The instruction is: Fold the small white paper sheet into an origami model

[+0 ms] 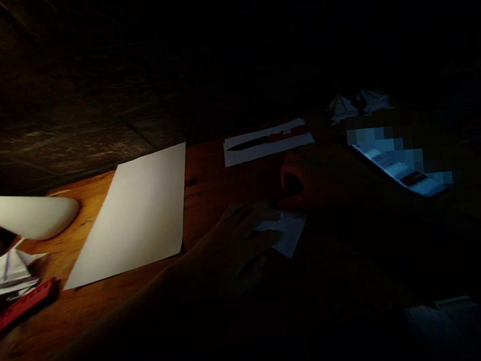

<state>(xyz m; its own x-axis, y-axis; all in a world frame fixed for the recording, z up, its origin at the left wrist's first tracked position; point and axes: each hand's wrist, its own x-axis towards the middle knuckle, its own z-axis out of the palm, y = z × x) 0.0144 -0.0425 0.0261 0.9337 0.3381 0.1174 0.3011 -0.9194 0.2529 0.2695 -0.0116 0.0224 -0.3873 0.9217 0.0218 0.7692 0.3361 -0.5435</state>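
Note:
In dim light, a small folded white paper [289, 229] lies on the wooden table [207, 189] near the middle. My left hand [239, 239] lies over its left part with fingers stretched flat on it. Just behind the paper, my right hand [308, 183] is curled with its fingertips pressed on the far edge. Much of the paper is hidden under both hands.
A blank white sheet [136, 212] lies to the left. A red-handled knife [268, 138] rests on another sheet [242, 155] at the back. A lit phone [403, 169] is at right, folded paper figures [358, 103] beyond it. A white lamp head [28, 216], crumpled folded paper [4, 271] and a red ruler [22, 306] sit far left.

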